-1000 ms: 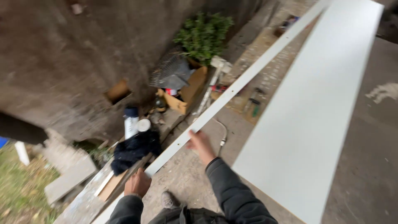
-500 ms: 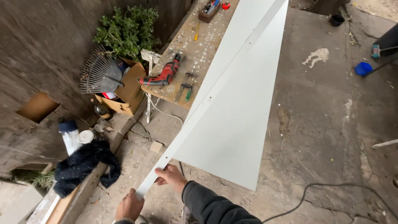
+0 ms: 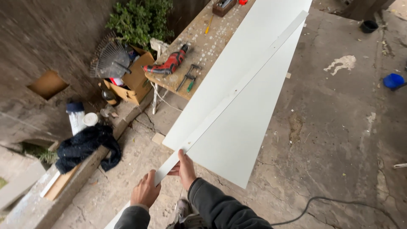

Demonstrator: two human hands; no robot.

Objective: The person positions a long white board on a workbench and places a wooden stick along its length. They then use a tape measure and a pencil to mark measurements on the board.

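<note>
Since the earlier frame both hands have shifted toward the middle of the view, and the long white strip now runs up and to the right, its far end reaching over the wide white panel. On the left side, a dark wall opening (image 3: 47, 84) shows in the concrete, and below it a white tube (image 3: 76, 118) stands beside a dark blue cloth (image 3: 87, 146) that lies over the low ledge. Further right, a cardboard box (image 3: 135, 81) sits under a green bush (image 3: 140, 19), with a fan rake (image 3: 109, 58) leaning on it.

The left hand (image 3: 145, 190) closes its fingers around the near part of the white strip (image 3: 237, 91), gripping its edge from the left. Just beside it, the right hand (image 3: 183, 169) holds the same strip a little higher, the thumb lying on top (the other fingers are hidden under the strip). The strip is raised in the air, slanted, and apart from the floor.

Behind it, the wooden counter (image 3: 199, 46) carries a red drill (image 3: 167, 65) and a clamp (image 3: 188, 78); the wide white panel (image 3: 254, 38) rests on the counter. On the right, the concrete floor (image 3: 339, 127) has a black cable (image 3: 339, 203), a blue tub (image 3: 393, 80) and a black pot (image 3: 369, 26).
</note>
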